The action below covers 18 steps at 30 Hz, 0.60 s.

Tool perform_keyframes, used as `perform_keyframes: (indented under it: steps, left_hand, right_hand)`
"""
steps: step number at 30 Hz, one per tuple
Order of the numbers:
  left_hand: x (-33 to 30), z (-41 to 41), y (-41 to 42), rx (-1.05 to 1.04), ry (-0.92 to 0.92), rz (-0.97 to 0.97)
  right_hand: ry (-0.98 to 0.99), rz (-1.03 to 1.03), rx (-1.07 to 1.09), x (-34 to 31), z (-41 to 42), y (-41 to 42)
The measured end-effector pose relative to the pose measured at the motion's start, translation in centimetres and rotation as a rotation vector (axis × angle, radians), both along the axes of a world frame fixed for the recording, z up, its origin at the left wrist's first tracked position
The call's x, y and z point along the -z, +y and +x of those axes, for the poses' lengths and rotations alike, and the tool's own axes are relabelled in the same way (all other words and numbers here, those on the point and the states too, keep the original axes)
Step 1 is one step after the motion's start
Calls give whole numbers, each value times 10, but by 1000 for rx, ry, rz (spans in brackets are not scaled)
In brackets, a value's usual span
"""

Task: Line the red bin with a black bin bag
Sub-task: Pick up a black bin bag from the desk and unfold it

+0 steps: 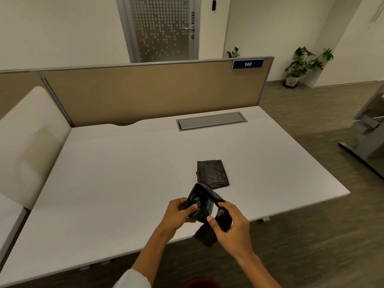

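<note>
A crumpled black bin bag [202, 201] is held above the near edge of the white desk [124, 173]. My left hand [178, 213] pinches its left side and my right hand [230, 225] grips its right side, with part of the bag hanging below. A second black bag [213, 173], folded flat, lies on the desk just beyond my hands. A sliver of the red bin [202, 282] shows at the bottom edge, blurred and mostly out of frame.
A tan partition [145, 90] with a "140" label backs the desk, and a grey cable hatch [211, 120] sits in the desktop. A white side panel stands at left. Potted plants [305, 63] and grey furniture [369, 134] stand on the floor at right.
</note>
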State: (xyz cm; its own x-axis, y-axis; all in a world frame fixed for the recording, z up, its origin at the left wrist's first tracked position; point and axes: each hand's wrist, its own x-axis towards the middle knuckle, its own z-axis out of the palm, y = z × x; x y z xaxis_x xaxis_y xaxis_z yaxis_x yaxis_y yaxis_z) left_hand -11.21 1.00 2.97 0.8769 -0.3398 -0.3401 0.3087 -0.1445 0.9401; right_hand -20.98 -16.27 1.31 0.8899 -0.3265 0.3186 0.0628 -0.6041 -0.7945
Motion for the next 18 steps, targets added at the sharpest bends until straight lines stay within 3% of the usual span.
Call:
perform_keyframes:
  steps: [12,18]
  left_hand:
    - [-25,-33,26,-221,141,-213]
    - [-41,-51,31,-201,198,-289]
  right_hand:
    - [105,518,81,-19,-32,-19]
    - [226,504,10,-20,-53,-27]
